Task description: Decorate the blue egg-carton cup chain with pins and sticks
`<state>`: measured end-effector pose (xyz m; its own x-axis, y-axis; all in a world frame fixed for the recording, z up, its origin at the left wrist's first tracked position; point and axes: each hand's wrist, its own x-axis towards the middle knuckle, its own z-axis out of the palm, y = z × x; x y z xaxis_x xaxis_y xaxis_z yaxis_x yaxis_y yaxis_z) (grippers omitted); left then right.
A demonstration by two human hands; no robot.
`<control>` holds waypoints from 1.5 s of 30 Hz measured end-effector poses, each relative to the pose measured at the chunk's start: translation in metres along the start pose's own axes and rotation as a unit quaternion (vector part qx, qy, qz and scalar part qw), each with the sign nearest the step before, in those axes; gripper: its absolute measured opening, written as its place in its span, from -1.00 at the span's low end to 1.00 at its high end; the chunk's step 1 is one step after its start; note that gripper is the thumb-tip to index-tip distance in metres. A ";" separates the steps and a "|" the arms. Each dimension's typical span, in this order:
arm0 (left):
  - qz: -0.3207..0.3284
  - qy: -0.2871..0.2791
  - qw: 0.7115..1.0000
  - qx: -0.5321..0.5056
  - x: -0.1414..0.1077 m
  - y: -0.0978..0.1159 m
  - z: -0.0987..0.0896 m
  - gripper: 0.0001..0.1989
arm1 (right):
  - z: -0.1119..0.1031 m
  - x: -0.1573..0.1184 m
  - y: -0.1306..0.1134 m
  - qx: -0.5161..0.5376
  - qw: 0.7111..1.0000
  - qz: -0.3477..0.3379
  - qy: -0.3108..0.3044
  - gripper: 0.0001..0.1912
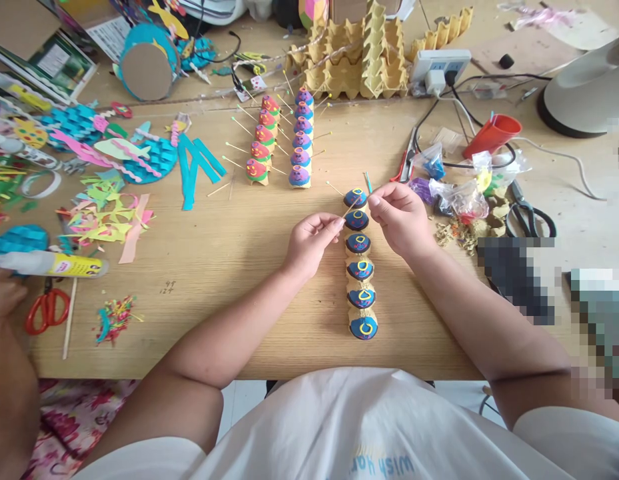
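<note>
My left hand (314,243) pinches the near end of a thin wooden toothpick (352,206) between thumb and fingertips. The fingers of my right hand (402,217) close at its far end. Beneath it runs an egg-carton strip (362,269) of several cups, each topped with blue clay and a yellow ring. A pale-tipped stick (335,189) slants out on the left of the farthest cup. Beside my right fingertips a small blue stick (368,182) stands up; whether it is stuck in the cup or held, I cannot tell.
Farther back are a red-and-green strip (260,152) and a purple-and-blue strip (300,157) with sticks. Clay bags (469,197), black scissors (529,217) and a power strip (442,63) lie right. Left are paper scraps (106,217), red scissors (48,310) and another person's hand (6,297) near a glue bottle (64,264).
</note>
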<state>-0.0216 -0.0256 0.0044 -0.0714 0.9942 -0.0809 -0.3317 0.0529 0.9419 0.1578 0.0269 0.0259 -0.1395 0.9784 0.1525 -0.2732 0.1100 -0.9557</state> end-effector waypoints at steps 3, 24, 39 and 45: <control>0.000 -0.004 1.000 0.010 0.000 -0.001 -0.001 -0.67 | 0.001 0.000 -0.001 0.011 1.000 0.005 -0.003 -0.44; -0.010 -0.013 1.000 0.015 0.000 -0.004 -0.003 -0.68 | -0.002 -0.001 -0.003 0.000 0.999 0.029 -0.028 -0.49; -0.015 -0.021 0.999 0.038 -0.001 -0.004 -0.003 -0.68 | -0.001 -0.002 -0.005 0.027 0.998 0.040 -0.027 -0.50; -0.016 -0.020 0.999 0.047 -0.002 -0.003 -0.002 -0.68 | 0.001 -0.003 -0.009 0.044 0.997 0.052 -0.025 -0.46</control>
<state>-0.0228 -0.0279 0.0014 -0.0238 0.9946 -0.1009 -0.2439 0.0921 0.9654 0.1592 0.0228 0.0341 -0.2178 0.9736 0.0682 -0.3369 -0.0094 -0.9415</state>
